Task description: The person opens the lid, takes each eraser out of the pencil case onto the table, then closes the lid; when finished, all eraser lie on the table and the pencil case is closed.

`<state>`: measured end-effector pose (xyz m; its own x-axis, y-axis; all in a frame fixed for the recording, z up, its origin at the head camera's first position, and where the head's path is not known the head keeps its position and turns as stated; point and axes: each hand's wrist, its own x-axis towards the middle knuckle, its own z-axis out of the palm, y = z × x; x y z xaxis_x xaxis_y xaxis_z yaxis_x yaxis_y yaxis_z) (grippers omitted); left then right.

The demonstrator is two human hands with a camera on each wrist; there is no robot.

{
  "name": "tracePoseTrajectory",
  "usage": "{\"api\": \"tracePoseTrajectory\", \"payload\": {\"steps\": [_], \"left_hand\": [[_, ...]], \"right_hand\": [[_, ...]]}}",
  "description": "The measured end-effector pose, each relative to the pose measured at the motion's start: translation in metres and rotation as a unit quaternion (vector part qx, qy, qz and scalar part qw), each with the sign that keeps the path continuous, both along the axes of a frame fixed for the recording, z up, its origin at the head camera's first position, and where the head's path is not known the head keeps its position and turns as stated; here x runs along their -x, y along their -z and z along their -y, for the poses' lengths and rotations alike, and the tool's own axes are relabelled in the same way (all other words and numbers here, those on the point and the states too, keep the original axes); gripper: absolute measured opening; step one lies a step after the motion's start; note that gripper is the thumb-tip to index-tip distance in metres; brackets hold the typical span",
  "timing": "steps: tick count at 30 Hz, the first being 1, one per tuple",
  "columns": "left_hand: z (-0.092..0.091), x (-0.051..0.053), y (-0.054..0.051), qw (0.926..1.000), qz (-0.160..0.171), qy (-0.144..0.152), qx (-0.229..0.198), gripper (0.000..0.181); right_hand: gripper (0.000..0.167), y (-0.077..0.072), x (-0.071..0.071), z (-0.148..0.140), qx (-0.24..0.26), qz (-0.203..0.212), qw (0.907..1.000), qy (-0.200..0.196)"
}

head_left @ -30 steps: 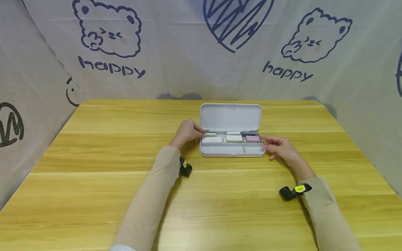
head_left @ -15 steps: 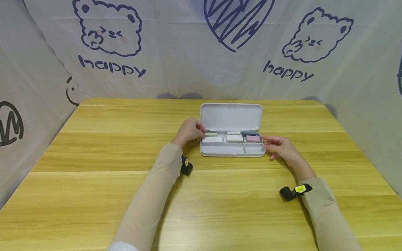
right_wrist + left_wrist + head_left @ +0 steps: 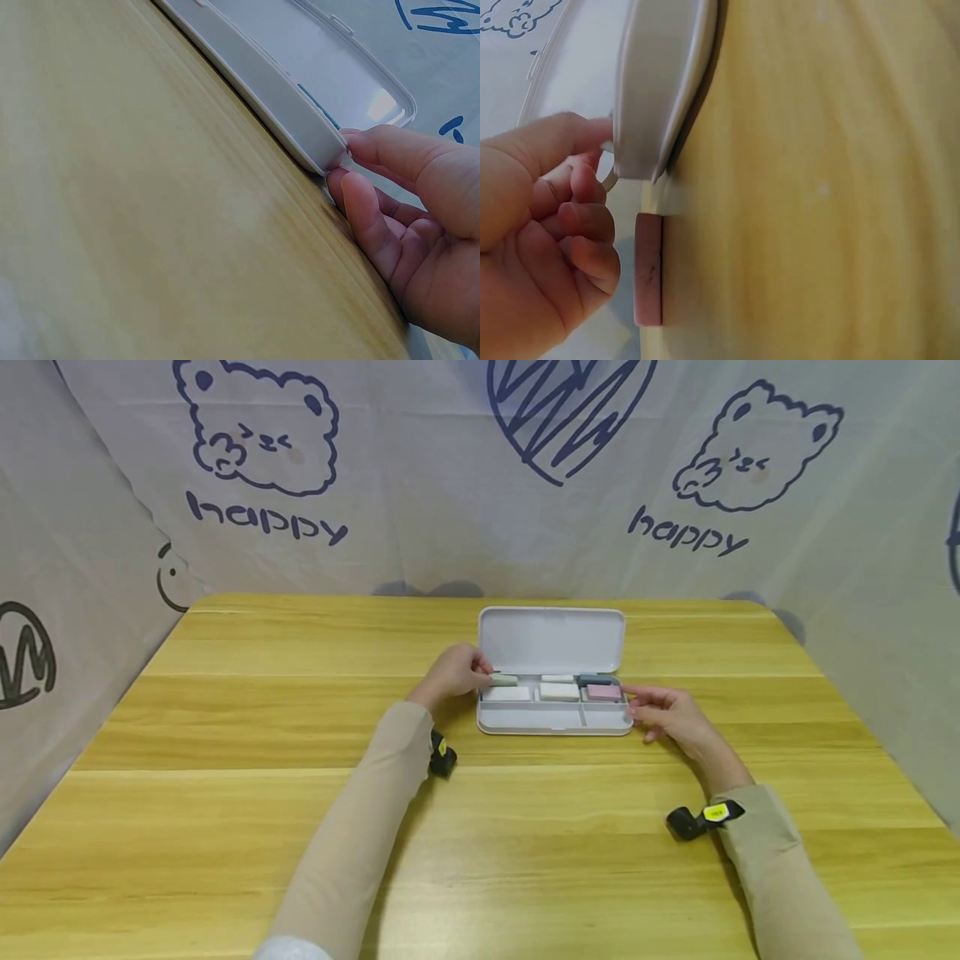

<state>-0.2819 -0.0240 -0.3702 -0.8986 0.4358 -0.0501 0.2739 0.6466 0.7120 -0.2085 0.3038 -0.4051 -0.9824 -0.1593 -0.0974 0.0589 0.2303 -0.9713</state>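
our left hand (image 3: 452, 672) pinches a green block (image 3: 506, 680) at the back left of the white case (image 3: 531, 716); our right hand (image 3: 670, 714) grips its right end, arms (image 3: 352, 843) stretched forward. inside lie white blocks (image 3: 558, 692), a pink block (image 3: 603, 692), a dark block (image 3: 595, 679). beneath is our wood-grained bench (image 3: 547, 860); behind, a bear-printed cloth (image 3: 427, 477).

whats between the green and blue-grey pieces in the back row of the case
In the head view, a white piece lies between the green piece at the left hand and the blue-grey piece, with a gap on the green side.
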Motion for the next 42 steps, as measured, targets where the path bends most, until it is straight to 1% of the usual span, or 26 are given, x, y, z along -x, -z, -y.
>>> {"api": "tracePoseTrajectory", "payload": {"steps": [7, 11, 14, 19, 22, 23, 26, 29, 36, 39, 42], "left_hand": [[0.002, -0.003, -0.004, 0.9998, -0.009, 0.005, -0.019, 0.009], [0.003, -0.002, -0.003, 0.9994, -0.022, 0.001, -0.028, 0.009], [0.004, -0.002, -0.001, 0.9987, -0.033, -0.005, -0.038, 0.008], [0.004, -0.003, 0.000, 0.9966, -0.044, -0.023, -0.066, 0.008], [0.004, -0.005, 0.000, 0.9944, -0.043, -0.034, -0.090, 0.007], [0.005, -0.005, 0.001, 0.9932, -0.038, -0.038, -0.103, 0.006], [0.006, -0.007, 0.002, 0.9871, -0.015, -0.052, -0.150, 0.006], [0.007, -0.008, 0.002, 0.9782, 0.015, -0.071, -0.195, 0.008], [0.012, -0.009, 0.003, 0.9624, 0.057, -0.108, -0.243, 0.012], [0.017, -0.010, 0.002, 0.9502, 0.082, -0.127, -0.273, 0.014], [0.023, -0.011, 0.001, 0.9348, 0.106, -0.139, -0.309, 0.018]], "right_hand": [[0.048, 0.000, 0.001, -0.001, -0.010, -0.004, 0.9999, -0.005], [0.045, 0.001, 0.001, -0.001, -0.003, -0.007, 1.0000, -0.003], [0.044, 0.001, 0.001, -0.001, 0.000, -0.007, 1.0000, -0.004], [0.048, -0.001, 0.001, 0.001, -0.006, -0.001, 1.0000, -0.003], [0.049, -0.002, 0.000, 0.002, -0.006, 0.002, 1.0000, -0.003], [0.049, -0.002, 0.000, 0.002, -0.007, 0.003, 1.0000, -0.003], [0.049, -0.002, 0.000, 0.002, -0.008, 0.005, 1.0000, -0.004], [0.050, -0.002, 0.000, 0.001, -0.010, 0.005, 0.9999, -0.007], [0.053, -0.002, -0.001, 0.001, -0.014, 0.006, 0.9999, -0.007], [0.052, -0.002, -0.001, 0.001, -0.014, 0.004, 0.9999, -0.008], [0.052, -0.002, -0.001, 0.000, -0.015, 0.002, 0.9999, -0.008]]}}
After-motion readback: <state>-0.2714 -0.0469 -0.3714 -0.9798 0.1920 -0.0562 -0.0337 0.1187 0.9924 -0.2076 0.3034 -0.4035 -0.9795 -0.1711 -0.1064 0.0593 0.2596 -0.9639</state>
